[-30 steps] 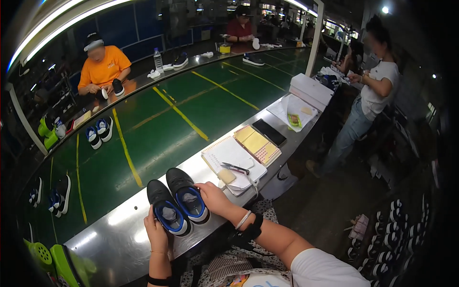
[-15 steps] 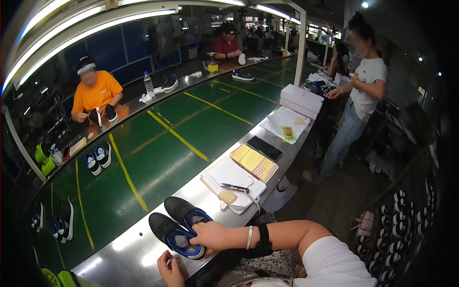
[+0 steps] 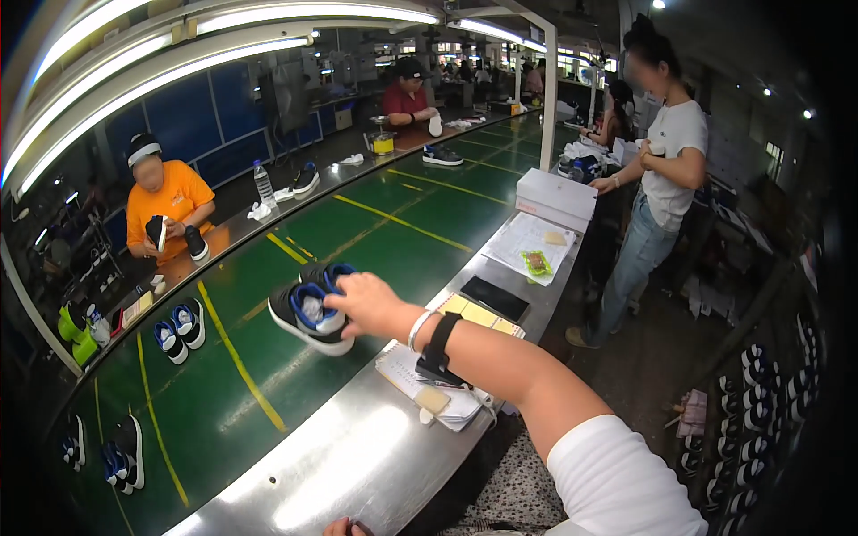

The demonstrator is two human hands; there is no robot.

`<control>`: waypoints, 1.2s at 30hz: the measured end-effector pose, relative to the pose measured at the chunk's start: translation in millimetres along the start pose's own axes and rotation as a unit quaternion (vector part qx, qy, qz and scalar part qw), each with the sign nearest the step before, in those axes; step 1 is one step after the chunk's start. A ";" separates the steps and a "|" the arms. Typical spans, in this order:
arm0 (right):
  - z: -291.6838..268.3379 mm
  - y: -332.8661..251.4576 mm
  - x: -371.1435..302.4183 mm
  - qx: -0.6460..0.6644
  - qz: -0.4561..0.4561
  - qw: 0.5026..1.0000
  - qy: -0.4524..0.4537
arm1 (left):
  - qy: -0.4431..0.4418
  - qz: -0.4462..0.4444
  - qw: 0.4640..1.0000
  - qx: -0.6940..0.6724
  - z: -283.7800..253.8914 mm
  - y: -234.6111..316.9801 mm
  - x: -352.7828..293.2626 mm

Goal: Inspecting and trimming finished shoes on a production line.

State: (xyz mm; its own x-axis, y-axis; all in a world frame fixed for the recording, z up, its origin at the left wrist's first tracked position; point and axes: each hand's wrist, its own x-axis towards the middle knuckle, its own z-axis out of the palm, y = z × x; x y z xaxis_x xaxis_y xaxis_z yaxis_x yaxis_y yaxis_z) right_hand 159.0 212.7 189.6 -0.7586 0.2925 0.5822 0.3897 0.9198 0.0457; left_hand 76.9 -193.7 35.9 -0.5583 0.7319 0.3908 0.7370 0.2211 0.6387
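Note:
A pair of black sneakers (image 3: 304,323) with blue linings, white soles and pale stuffing inside is in my right hand (image 3: 374,305). My fingers are closed over the openings of the shoes at the hand's side. The pair is over the near part of the green conveyor belt (image 3: 357,234), beside the metal edge; I cannot tell whether the soles touch it. Only a sliver of my left hand (image 3: 347,528) shows at the lower edge, by the metal ledge (image 3: 349,456), and its fingers are mostly cut off.
Beside my right forearm lie notebooks (image 3: 483,314), a dark phone-like slab (image 3: 494,298) and a beige block (image 3: 433,398). Farther along stands a white box (image 3: 556,198). More shoes (image 3: 180,330) sit on the belt. Co-workers handle shoes across it; a person (image 3: 666,170) stands at right.
My right hand has lifted the pair of sneakers off the metal ledge and carried it forward over the green belt. My left hand has dropped back toward the lower edge.

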 end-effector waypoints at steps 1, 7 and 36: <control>-7.4 15.3 11.0 -0.057 0.034 0.997 0.047 | 0.001 -0.001 1.000 0.001 0.0 -1.8 0.1; 18.2 -47.3 -58.2 0.052 -0.093 0.975 -0.194 | -0.001 0.010 1.000 0.006 -5.3 -2.2 -0.4; 24.9 -218.1 -193.7 0.228 0.115 0.964 -0.072 | 0.002 0.019 1.000 -0.006 0.2 -21.6 -4.8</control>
State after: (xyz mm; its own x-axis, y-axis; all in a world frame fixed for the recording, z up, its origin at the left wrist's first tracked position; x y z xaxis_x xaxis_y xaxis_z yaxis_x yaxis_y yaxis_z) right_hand 207.9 -38.0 46.6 -0.7568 0.5056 0.4144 0.3106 0.8359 -0.4526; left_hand 63.8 -201.9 20.2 -0.5316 0.7371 0.4173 0.7529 0.1854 0.6315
